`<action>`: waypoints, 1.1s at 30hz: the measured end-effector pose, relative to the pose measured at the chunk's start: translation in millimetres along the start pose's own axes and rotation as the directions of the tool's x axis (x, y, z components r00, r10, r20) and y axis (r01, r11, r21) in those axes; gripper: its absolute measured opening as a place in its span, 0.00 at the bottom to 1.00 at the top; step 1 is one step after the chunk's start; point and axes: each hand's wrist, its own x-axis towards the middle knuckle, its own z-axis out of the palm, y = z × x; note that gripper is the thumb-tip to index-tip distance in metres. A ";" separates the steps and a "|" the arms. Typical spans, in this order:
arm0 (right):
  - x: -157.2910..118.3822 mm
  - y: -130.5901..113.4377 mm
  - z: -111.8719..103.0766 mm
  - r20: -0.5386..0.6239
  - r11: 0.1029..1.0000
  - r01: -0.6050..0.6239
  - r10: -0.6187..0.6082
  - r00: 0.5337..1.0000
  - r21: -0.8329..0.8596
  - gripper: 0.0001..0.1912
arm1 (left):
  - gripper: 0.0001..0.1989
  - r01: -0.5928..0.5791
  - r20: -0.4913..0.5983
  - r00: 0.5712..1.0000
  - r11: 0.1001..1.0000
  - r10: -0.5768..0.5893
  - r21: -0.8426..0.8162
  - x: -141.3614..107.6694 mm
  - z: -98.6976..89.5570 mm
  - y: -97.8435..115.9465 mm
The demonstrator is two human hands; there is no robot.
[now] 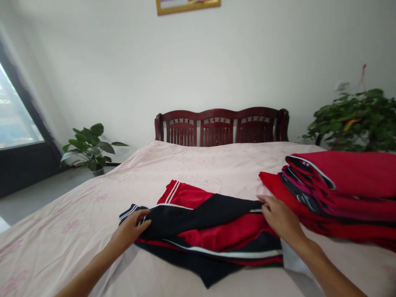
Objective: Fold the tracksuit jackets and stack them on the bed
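Pinching the edges of a navy-and-red striped tracksuit top, the left hand and right hand are holding it partly folded on the pink bedsheet, while a pile of folded red garments is lying at right.

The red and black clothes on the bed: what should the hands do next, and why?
Probably pull gently apart to smooth it. The left hand and right hand hold opposite sides of the red and black sports garment, and the cloth between them looks rumpled. Flat cloth would likely fold as neatly as the stacked red clothes nearby.
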 end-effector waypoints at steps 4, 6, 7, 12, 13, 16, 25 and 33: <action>-34.7 -74.7 52.7 0.427 0.919 0.392 -0.338 0.839 -0.041 0.30 | 0.26 0.036 -0.039 0.999 0.969 -0.027 0.242 28.3 9.4 6.3; -43.0 -95.7 74.0 0.545 0.875 0.471 -0.342 0.765 -0.112 0.39 | 0.22 0.029 0.083 0.995 0.947 -0.059 0.321 31.3 14.7 12.2; -44.1 -101.9 81.4 0.589 0.854 0.498 -0.326 0.739 -0.152 0.40 | 0.20 0.007 0.139 0.988 0.935 -0.060 0.356 30.3 14.5 16.1; -32.9 -118.8 74.4 0.680 0.815 0.562 -0.332 0.654 -0.142 0.18 | 0.17 0.072 0.361 0.926 0.990 -0.111 0.120 1.6 -23.6 50.6; -30.6 -123.1 65.3 0.662 0.829 0.550 -0.357 0.659 -0.101 0.17 | 0.17 0.145 0.415 0.899 0.989 -0.143 0.027 -7.5 -35.7 59.0; -25.2 -137.4 36.3 0.650 0.905 0.411 -0.380 0.658 0.113 0.13 | 0.19 0.336 0.555 0.818 0.910 -0.154 -0.244 -31.1 -66.9 79.1; 95.1 -158.1 28.5 0.679 0.767 -0.417 -0.034 0.733 0.488 0.10 | 0.08 0.281 0.238 0.960 0.476 -0.150 -0.833 67.4 -51.5 148.5; 137.3 -62.2 12.8 0.387 0.803 -0.314 0.114 0.915 0.507 0.34 | 0.29 0.190 0.403 0.915 0.883 -0.001 -0.429 73.5 -18.0 112.1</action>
